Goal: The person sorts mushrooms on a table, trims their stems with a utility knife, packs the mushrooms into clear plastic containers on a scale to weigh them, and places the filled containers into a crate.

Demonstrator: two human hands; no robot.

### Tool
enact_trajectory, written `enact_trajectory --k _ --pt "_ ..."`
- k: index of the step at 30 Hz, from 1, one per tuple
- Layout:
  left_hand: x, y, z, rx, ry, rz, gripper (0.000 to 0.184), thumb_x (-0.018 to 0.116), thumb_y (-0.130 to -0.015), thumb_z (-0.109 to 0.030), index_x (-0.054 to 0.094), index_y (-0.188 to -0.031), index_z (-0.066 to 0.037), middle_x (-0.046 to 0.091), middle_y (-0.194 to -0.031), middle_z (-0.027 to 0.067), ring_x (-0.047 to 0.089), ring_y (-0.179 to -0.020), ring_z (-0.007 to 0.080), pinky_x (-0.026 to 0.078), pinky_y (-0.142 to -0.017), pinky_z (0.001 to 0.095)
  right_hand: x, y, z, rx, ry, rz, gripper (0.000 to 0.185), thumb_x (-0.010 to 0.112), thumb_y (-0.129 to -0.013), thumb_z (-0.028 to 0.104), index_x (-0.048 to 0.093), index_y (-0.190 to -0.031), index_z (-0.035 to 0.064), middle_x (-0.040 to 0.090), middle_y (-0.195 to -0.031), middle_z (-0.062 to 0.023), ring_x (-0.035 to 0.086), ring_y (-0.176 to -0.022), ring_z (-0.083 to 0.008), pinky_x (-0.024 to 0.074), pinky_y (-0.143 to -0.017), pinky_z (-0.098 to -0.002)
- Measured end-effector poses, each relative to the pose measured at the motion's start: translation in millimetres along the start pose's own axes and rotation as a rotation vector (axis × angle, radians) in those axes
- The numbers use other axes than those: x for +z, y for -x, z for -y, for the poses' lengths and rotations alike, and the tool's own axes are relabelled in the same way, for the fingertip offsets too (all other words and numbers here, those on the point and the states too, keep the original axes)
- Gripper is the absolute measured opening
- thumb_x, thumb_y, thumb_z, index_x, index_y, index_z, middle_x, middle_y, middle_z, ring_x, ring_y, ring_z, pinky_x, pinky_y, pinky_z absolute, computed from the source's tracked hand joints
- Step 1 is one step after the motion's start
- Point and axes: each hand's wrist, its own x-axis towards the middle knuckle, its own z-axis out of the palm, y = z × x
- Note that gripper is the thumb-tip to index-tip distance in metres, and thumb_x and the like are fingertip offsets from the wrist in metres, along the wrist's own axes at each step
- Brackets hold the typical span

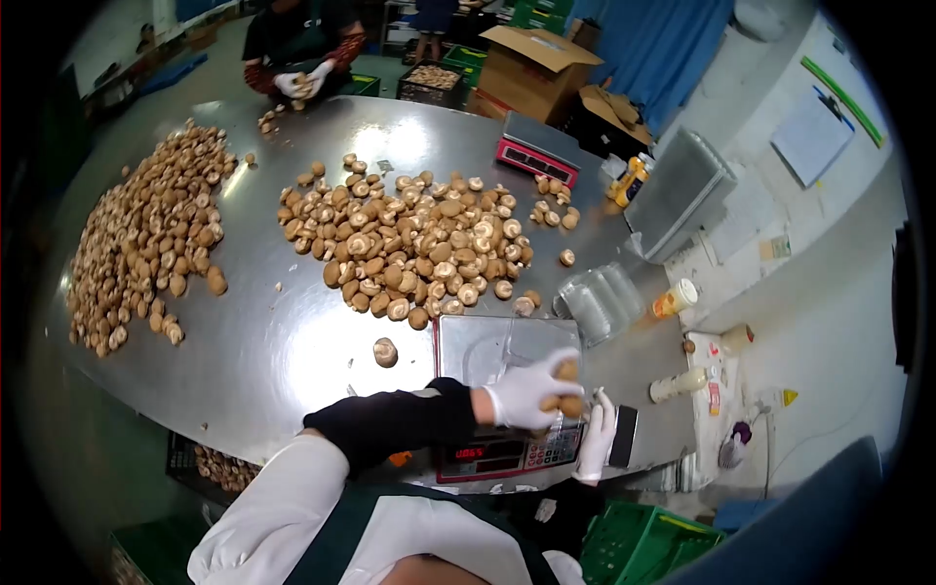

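My left hand [531,392], in a white glove, is closed around several brown mushrooms [565,390] above the right part of a digital scale [478,341]. The scale has a bare metal pan and a red lit display. Close by on the right is my gloved right hand [596,439], its fingers stretched upward at the scale's edge. A dark flat rectangular object [624,436] is beside it; whether the hand touches it I cannot tell. Beyond the scale lies a big heap of mushrooms [409,239]. One single mushroom [385,352] sits left of the scale.
Another mushroom heap [156,234] covers the metal table's [292,341] left side. Clear plastic containers [600,300] and a second scale [538,151] stand at the right. Across the table a person's gloved hands [304,84] hold mushrooms. A green crate [639,546] is below the near edge.
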Motion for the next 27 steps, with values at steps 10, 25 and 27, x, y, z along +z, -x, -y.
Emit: enact_trajectory --k 10,25,27 --pt "13 0 -18 -0.027 -0.498 0.376 0.061 0.072 -0.062 -0.04 0.056 -0.115 -0.014 0.03 -0.141 0.0156 0.047 -0.107 0.038 0.054 -0.068 0.0439 16 8 22 -0.344 0.425 0.201 0.065 0.04 -0.093 0.05 0.043 -0.13 -0.0035 0.046 -0.131 -0.0206 0.039 -0.123 -0.0351 0.0271 -0.104 -0.0438" --pt "-83 193 159 -0.551 -0.733 0.014 0.024 0.06 -0.077 -0.027 0.056 -0.095 -0.011 0.052 -0.098 0.0108 0.051 -0.093 0.0324 0.048 -0.074 0.0419 23 21 64 -0.327 0.384 0.047 0.04 0.049 -0.093 0.02 0.048 -0.124 -0.0044 0.048 -0.13 -0.0173 0.042 -0.123 -0.03 0.029 -0.105 -0.0388" --pt "-92 188 167 -0.558 -0.708 -0.151 0.019 0.058 -0.076 -0.021 0.055 -0.092 -0.01 0.051 -0.093 0.012 0.053 -0.088 0.0326 0.05 -0.069 0.042 25 28 71 -0.288 0.355 0.02 0.037 0.049 -0.091 0.015 0.05 -0.123 -0.0044 0.05 -0.129 -0.0168 0.042 -0.123 -0.03 0.0277 -0.106 -0.0392"
